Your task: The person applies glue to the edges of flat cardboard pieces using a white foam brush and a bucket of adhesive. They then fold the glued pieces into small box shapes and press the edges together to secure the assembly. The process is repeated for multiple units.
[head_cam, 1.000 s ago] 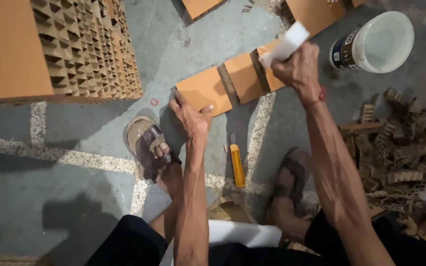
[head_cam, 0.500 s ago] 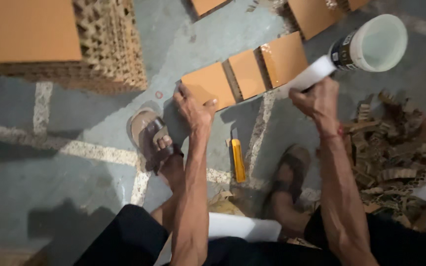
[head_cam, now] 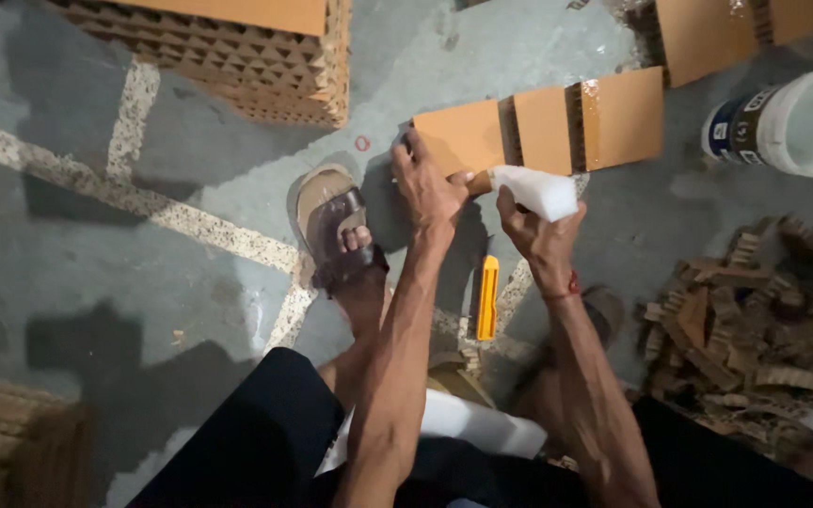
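My left hand (head_cam: 430,183) presses on the near left corner of a row of brown cardboard panels (head_cam: 543,127) lying on the grey floor. My right hand (head_cam: 540,230) grips a white foam block (head_cam: 538,191) fixed on a short handle. The block rests at the near edge of the panels, just right of my left hand. The handle's end touches the thumb side of my left hand.
A white bucket (head_cam: 806,118) stands at the right. A yellow utility knife (head_cam: 487,296) lies between my sandalled feet (head_cam: 336,226). Stacks of honeycomb cardboard (head_cam: 265,66) rise at the upper left. Cardboard scraps (head_cam: 745,320) are heaped at the right.
My right hand brought the foam block from near the bucket down and left to the near edge of the panels. The left hand stayed on the panel corner.
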